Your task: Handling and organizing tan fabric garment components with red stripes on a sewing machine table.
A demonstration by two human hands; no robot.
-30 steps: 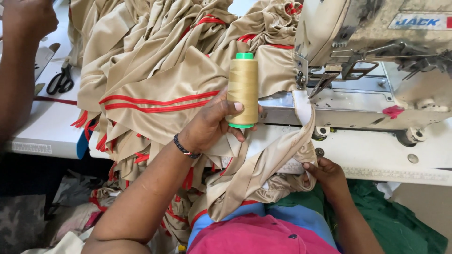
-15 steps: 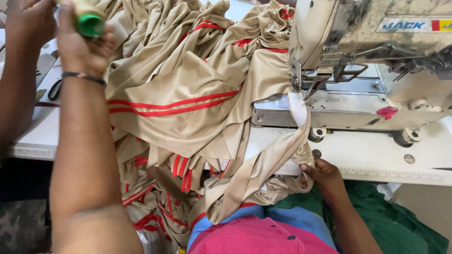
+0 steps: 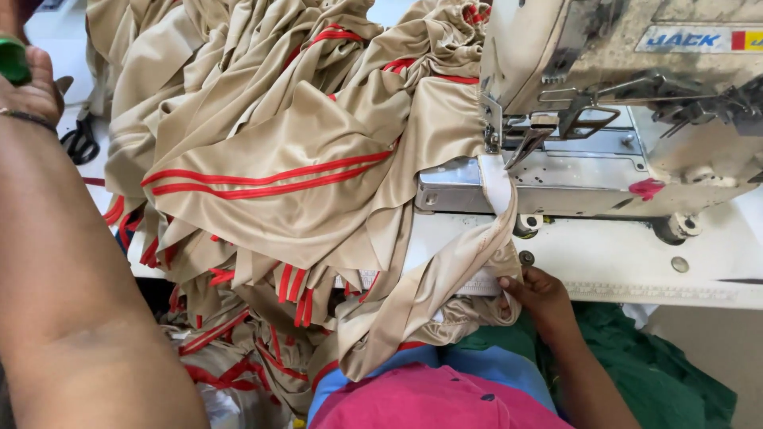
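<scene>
Our left hand is up at the far left corner of the white bench, and only the heel of it shows at the picture's edge. Something green and round, probably the plastic end of a thread spool, sits against the palm, so it looks gripped, but we can't see the fingers to say how tightly. A thin dark bracelet crosses the wrist.

Our right hand is low at the near edge of the bench, fingers curled and pinching the folded tan satin fabric with red stripes where a narrow band of it runs up to the presser foot of the grubby cream industrial sewing machine. The rest of the fabric is heaped across the left half of the bench and spills over its near edge. Black-handled scissors lie by the left edge, just beside the heap.
</scene>
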